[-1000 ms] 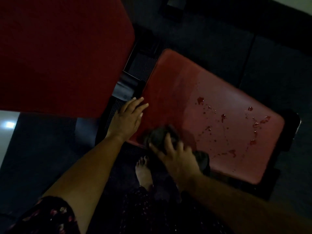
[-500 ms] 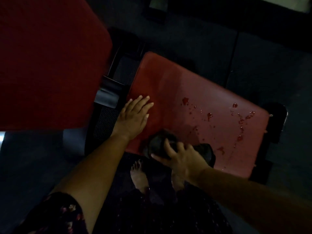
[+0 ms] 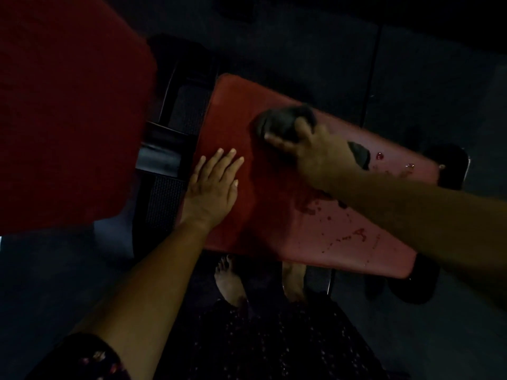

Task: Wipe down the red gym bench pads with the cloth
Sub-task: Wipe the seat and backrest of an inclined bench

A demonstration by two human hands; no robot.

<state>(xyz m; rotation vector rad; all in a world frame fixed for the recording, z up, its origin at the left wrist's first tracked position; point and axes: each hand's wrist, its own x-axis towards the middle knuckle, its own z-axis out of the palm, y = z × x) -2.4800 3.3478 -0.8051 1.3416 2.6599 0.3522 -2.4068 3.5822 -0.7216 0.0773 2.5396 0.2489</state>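
Now the right hand (image 3: 318,157), fingers curled round the dark cloth (image 3: 285,122), has swept from the near edge of the seat pad (image 3: 274,229) up to its far edge. Left hand (image 3: 212,187) stays flat on the pad's left end, fingers straight, holding nothing. Wet drops (image 3: 359,233) remain on the right half, so that stretch looks unwiped. Back pad (image 3: 68,105) probably still to do.

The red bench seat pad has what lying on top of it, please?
Left hand flat, right hand gripping a dark crumpled cloth, wet droplets; pad under them is hidden.
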